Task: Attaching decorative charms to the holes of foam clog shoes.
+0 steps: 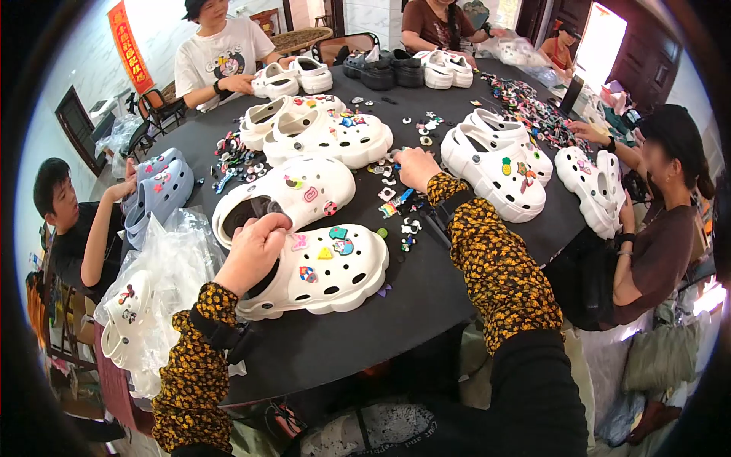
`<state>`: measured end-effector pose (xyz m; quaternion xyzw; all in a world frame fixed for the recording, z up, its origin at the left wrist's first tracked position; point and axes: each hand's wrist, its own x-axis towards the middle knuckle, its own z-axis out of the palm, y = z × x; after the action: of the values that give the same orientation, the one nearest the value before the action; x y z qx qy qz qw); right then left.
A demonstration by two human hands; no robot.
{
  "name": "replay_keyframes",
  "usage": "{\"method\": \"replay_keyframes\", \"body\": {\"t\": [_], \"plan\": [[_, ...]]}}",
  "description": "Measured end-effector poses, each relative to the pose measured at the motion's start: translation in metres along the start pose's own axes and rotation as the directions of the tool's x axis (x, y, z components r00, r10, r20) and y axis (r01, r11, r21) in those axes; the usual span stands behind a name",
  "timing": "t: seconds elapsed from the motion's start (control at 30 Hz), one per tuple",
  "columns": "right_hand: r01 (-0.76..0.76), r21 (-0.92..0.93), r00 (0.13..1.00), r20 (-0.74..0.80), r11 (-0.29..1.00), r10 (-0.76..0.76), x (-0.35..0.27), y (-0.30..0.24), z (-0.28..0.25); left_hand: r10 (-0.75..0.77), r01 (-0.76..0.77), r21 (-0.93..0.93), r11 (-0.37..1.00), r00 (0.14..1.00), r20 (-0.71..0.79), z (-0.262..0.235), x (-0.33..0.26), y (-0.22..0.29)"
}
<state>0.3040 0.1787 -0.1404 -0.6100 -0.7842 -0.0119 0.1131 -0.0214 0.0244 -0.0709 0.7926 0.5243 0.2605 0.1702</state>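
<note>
My left hand point(257, 251) is closed at the opening of the nearest white clog point(354, 282), its fingers curled over the upper edge. Colourful charms sit in that clog's holes, among them a yellow triangle and a rocket. Just behind lies its mate, another white clog point(335, 171), with several charms on the toe. My right hand point(419, 169) reaches into a strip of loose shoe charms point(403, 204) in the middle of the table. Its fingers are drawn together; whatever they hold is too small to make out.
White clogs with charms point(499, 186) stand right of my right hand, and more white clogs point(335, 141) beyond my left. A clear plastic bag point(183, 247) lies at the left edge. Co-workers around the black table point(426, 282) handle clogs; a large charm heap point(525, 110) is far right.
</note>
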Motion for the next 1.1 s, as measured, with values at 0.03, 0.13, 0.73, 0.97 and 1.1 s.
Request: {"method": "replay_keyframes", "body": {"t": [0.03,0.13,0.73,0.97,1.1], "plan": [[0.019,-0.007,0.999,-0.046,1.0,-0.019,-0.002,-0.004,-0.001,0.002,-0.002,-0.016,1.0,1.0,-0.001,0.002,0.001,-0.003],[0.049,-0.074,0.998,-0.042,0.996,-0.052,-0.005,-0.009,-0.002,-0.011,0.012,0.0,1.0,1.0,0.012,0.001,0.001,0.0],[0.117,0.809,0.993,-0.107,0.576,-0.052,-0.04,-0.061,-0.07,-0.059,0.057,-0.16,0.986,0.998,-0.007,0.002,0.011,-0.008],[0.061,0.947,0.988,-0.013,0.317,-0.151,-0.068,-0.1,-0.062,-0.298,0.311,-0.155,0.938,0.949,0.102,-0.006,0.03,0.009],[0.067,0.973,0.988,-0.034,0.221,-0.151,-0.07,-0.107,-0.044,-0.236,0.232,-0.184,0.955,0.972,0.001,-0.001,0.036,0.008]]}}
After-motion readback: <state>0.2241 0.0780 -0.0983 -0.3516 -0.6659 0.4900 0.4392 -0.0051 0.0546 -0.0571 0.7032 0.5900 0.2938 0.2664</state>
